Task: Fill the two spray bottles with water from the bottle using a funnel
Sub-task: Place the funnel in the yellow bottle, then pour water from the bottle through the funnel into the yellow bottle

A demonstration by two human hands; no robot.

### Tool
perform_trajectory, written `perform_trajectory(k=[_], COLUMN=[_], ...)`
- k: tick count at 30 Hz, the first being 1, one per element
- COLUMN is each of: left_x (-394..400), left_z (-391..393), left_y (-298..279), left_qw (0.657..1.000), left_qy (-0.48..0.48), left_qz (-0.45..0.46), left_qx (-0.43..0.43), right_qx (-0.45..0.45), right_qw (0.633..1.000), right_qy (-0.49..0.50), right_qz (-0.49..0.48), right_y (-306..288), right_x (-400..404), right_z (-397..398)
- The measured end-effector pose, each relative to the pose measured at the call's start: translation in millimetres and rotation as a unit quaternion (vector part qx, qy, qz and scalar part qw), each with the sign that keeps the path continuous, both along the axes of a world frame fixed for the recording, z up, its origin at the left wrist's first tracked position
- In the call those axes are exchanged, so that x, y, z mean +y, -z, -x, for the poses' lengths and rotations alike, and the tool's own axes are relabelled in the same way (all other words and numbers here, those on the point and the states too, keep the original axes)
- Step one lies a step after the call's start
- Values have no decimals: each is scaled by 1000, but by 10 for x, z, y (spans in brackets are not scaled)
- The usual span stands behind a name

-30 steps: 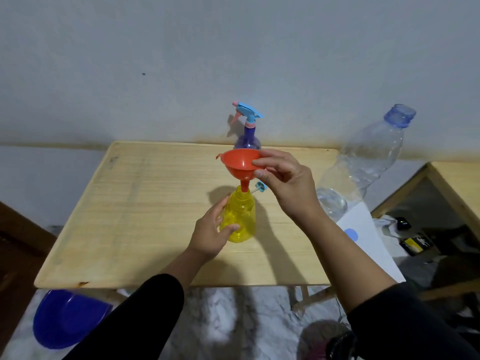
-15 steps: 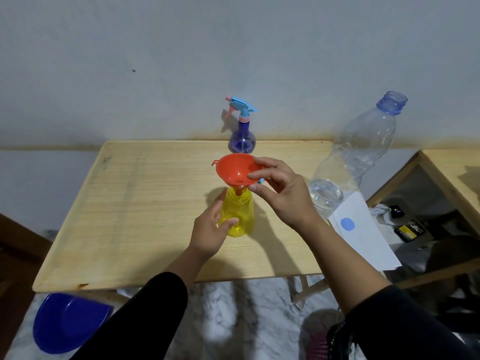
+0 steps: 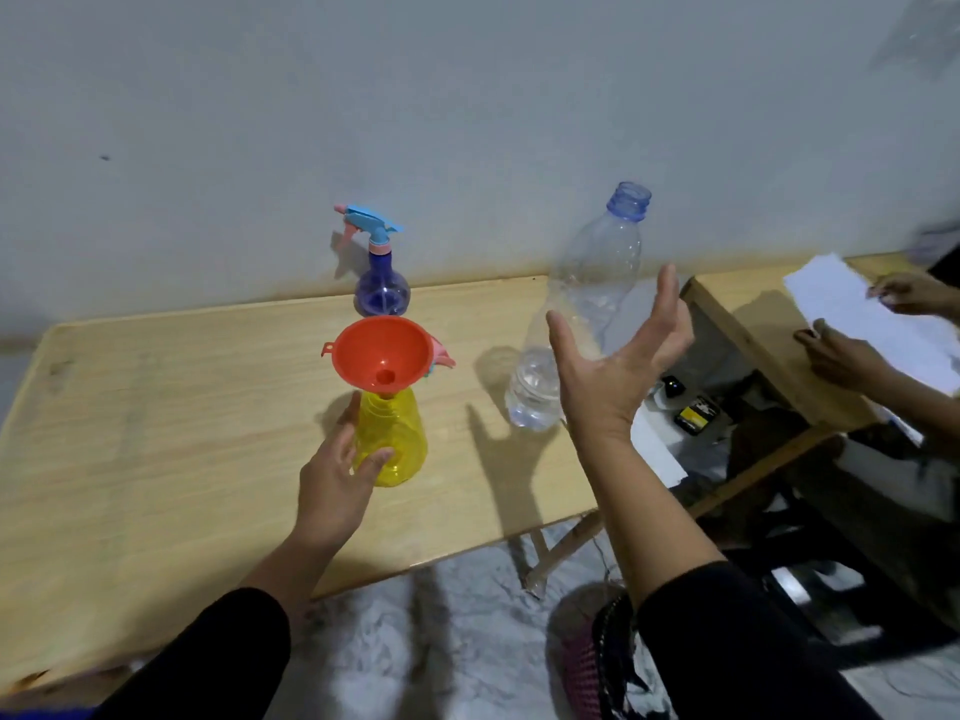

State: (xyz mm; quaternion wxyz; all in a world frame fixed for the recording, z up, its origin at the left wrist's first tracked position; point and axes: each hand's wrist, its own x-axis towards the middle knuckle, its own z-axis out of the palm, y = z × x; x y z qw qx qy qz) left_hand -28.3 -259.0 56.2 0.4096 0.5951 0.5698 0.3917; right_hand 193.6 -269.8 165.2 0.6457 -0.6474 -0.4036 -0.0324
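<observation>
An orange funnel (image 3: 383, 354) sits in the neck of the yellow spray bottle (image 3: 396, 440) on the wooden table (image 3: 156, 407). My left hand (image 3: 337, 470) holds that bottle's lower left side, thumb and fingers round it. My right hand (image 3: 613, 366) is spread wide in the air, just in front of the clear uncapped water bottle (image 3: 587, 304), not touching it. That bottle stands near the table's right edge with a little water at its bottom. A purple spray bottle (image 3: 383, 291) with a blue trigger head stands at the back by the wall.
A pink and blue spray head (image 3: 439, 358) lies behind the funnel. To the right stands a second wooden table (image 3: 748, 324), where another person's hands (image 3: 852, 356) handle white paper (image 3: 857, 309). Small dark items (image 3: 696, 413) lie between the tables.
My right hand let go of the funnel and swung right toward the water bottle, opening wide. The funnel stays seated in the yellow bottle. The view turned right, showing another person's hands.
</observation>
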Motion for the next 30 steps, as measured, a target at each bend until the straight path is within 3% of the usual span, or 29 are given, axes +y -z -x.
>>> perform_trajectory(k=[5, 11, 18, 21, 25, 30], left_x=[-5, 16, 46, 74, 82, 77], left_z=[-18, -17, 31, 71, 90, 67], left_y=[41, 68, 156, 200, 192, 166], left_qw=[1000, 999, 998, 999, 998, 999], left_qy=[-2, 4, 15, 17, 21, 19], left_qz=[7, 4, 12, 24, 39, 21], left_qx=[-18, -38, -55, -32, -35, -38], right_qx=[7, 35, -5, -65, -79, -90], right_qw=[997, 993, 987, 983, 963, 917], right_qy=[-45, -91, -124, -141, -223, -300], right_qz=[68, 72, 102, 96, 130, 248], right_y=[-36, -11, -121, -240, -423, -637], right_x=[225, 463, 412, 236, -64, -448], right_z=[-205, -250, -121, -44, 119, 303])
